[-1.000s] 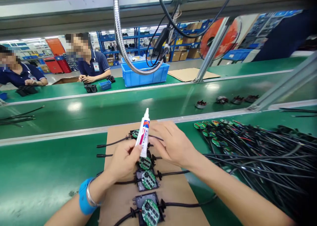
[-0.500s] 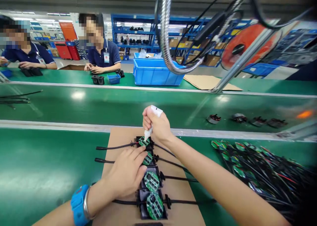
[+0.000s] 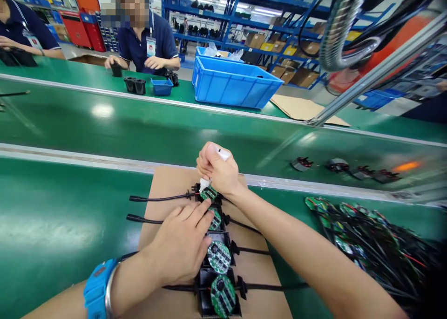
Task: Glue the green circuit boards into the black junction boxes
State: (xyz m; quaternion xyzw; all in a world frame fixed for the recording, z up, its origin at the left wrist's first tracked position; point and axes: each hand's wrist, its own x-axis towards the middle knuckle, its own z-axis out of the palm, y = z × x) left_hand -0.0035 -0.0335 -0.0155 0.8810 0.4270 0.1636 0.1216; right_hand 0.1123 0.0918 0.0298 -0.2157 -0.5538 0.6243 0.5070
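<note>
My right hand is closed round a white glue tube, its nozzle pointing down onto the farthest round green circuit board. That board sits in a black housing with black cables, the top one of a column of several such units on a brown cardboard sheet. My left hand lies flat with fingers stretched out over the column, fingertips touching the second board. Two more boards show below it.
A pile of black cables with green boards lies to the right. Beyond runs a green conveyor belt carrying small dark parts. A blue bin stands across it, where two people in dark shirts work.
My right hand took the tube from the left hand, turned it nozzle down and lowered it to the farthest board. My left hand dropped flat onto the units. The view tilted down.
</note>
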